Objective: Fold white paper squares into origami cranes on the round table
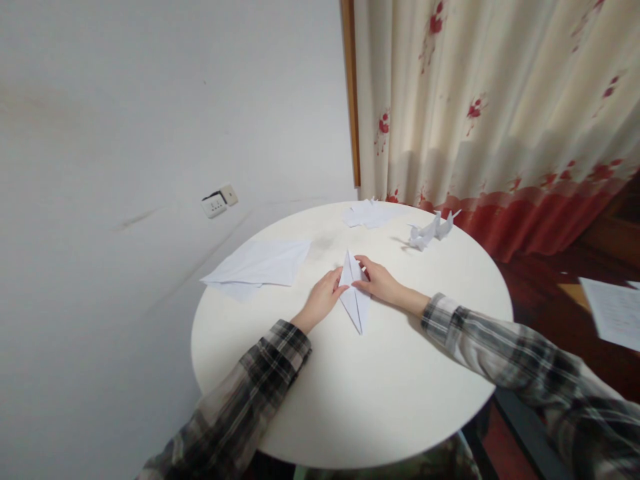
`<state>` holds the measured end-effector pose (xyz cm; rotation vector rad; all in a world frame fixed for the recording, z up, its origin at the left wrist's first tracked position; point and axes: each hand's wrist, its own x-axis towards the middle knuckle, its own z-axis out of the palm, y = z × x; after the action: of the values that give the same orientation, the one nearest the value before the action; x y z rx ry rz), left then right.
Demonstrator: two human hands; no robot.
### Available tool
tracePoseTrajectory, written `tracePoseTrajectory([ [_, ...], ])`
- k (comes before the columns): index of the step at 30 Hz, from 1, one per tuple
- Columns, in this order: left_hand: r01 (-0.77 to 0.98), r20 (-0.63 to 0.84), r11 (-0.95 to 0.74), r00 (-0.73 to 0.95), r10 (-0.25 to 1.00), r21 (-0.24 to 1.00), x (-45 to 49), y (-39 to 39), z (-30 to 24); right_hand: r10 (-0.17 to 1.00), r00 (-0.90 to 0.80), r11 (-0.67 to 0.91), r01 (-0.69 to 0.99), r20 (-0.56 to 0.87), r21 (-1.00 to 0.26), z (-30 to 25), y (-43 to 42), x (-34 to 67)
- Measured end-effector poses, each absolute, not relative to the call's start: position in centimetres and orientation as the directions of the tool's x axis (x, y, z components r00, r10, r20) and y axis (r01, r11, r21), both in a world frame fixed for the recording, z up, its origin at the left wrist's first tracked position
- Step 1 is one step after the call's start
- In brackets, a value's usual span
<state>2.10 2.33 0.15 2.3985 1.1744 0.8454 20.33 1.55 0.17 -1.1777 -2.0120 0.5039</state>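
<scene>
A piece of white paper, folded into a long narrow diamond with a crease down its middle, is held between my two hands over the round white table. My left hand grips its left edge, thumb on top near the centre. From the other side, my right hand pinches the right edge, with the thumb close to the middle and the fingers bent at the upper side. One tip of the diamond points away from me, the other toward me. The undersides of the fingers are hidden by the paper.
On the white table, a stack of paper sheets lies at the left. Several paper scraps rest at the far edge, and folded paper cranes stand at the far right. A wall socket and a curtain are beyond.
</scene>
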Motion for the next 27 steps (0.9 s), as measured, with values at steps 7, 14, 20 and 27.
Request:
tracePoseTrajectory([
  [7,0.649,0.406,-0.577,0.414,0.815,0.496,1.9,2.3,-0.2,0.824,-0.258,0.541,0.623,0.504,-0.565,-0.4,2.0,20.7],
  [14,0.708,0.414,-0.63,0.494,0.765,0.318,2.0,1.9,0.5,0.684,-0.497,0.723,0.559,0.534,-0.406,-0.7,2.5,20.6],
  [20,0.732,0.442,-0.664,0.55,0.709,0.153,2.0,1.4,0.9,0.704,-0.533,0.706,0.591,0.469,-0.39,-0.4,2.2,20.7],
  [27,0.681,0.39,-0.732,0.673,0.629,0.007,2.9,0.3,0.9,0.784,-0.505,0.604,0.754,0.361,-0.258,1.1,1.7,20.8],
])
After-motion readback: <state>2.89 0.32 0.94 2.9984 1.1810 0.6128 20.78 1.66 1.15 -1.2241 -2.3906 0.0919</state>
